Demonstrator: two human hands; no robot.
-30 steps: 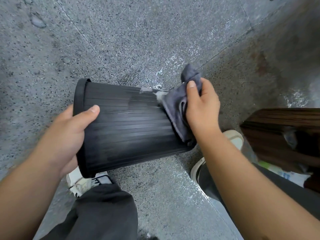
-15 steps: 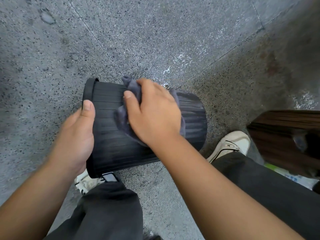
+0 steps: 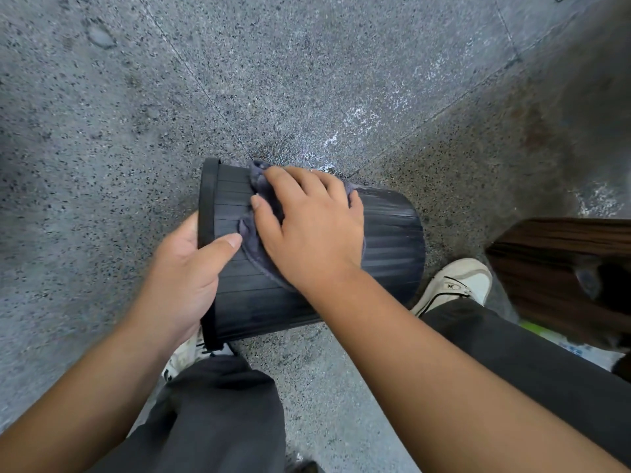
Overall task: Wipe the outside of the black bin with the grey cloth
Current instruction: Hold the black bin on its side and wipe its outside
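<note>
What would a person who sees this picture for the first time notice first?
At the centre, a black bin lies on its side over the speckled floor. The right hand presses a grey cloth flat on its ribbed wall near the rim, and the left hand grips that rim from the left.

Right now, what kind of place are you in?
Probably a washing spot in or beside a building; I can't be sure. The floor is speckled stone with wet-looking whitish splashes, and dark wooden furniture stands near the bin being wiped.
</note>
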